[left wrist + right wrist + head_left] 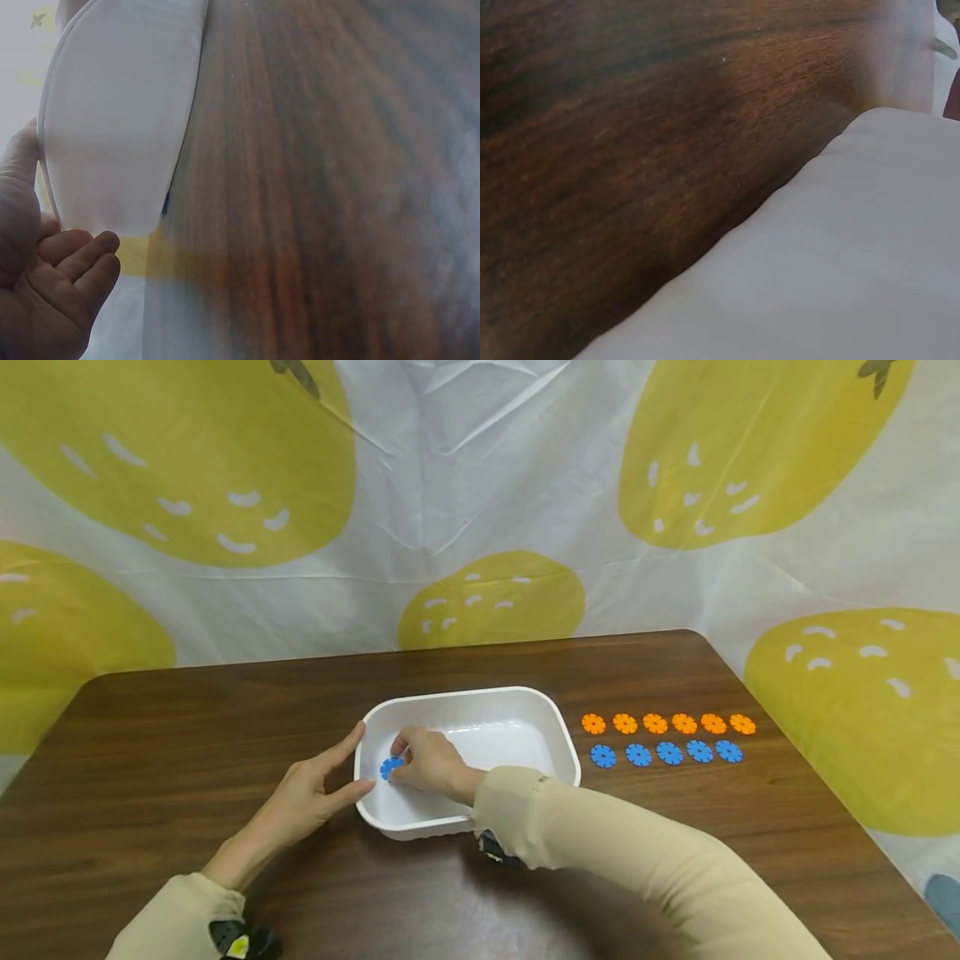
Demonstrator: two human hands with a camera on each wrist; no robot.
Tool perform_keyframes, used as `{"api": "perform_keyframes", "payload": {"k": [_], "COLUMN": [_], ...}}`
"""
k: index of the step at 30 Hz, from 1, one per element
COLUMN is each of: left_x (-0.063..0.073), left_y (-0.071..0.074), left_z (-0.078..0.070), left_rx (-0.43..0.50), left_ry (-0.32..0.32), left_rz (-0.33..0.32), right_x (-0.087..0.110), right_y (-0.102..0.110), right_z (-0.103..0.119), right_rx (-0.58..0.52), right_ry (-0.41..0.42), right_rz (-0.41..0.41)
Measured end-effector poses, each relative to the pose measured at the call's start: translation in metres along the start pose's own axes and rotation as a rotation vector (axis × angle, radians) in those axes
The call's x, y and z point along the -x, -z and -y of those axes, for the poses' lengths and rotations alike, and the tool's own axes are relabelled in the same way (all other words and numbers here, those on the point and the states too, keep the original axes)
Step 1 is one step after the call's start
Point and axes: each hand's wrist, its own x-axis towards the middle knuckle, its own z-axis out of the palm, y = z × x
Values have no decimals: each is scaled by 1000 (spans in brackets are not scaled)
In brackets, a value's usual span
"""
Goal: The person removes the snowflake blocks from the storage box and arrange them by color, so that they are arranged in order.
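A white plastic tub (pixel 517 752) stands on the table, its outer wall (pixel 120 127) filling the upper left of the left wrist view. My left hand (pixel 311 789) is at the tub's left end, thumb and forefinger spread along the rim. Inside the tub, toward its left end, my right hand (pixel 431 764) pinches a blue notched disc (pixel 389 767) between thumb and fingers. The right wrist view mostly holds the tub's side (pixel 817 262) and table, with the disc out of sight.
Right of the tub, several orange notched discs (pixel 655 723) lie in a row. Nearer me is a parallel row of several blue discs (pixel 670 753). Beneath everything is a dark wooden table (pixel 187 752), with a lemon-patterned cloth (pixel 480 510) hanging behind its far edge.
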Motion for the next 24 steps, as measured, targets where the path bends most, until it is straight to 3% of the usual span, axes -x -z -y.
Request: {"api": "perform_keyframes", "payload": {"k": [15,24], "left_x": [0,0], "left_y": [0,0], "left_z": [0,0], "left_rx": [-15,50], "left_ry": [-8,8], "left_rz": [-14,17], "right_x": [-1,1], "right_y": [-3,-2], "right_z": [0,-1], "right_rx": [77,77], "right_ry": [15,45], "right_rz": [0,-14]}}
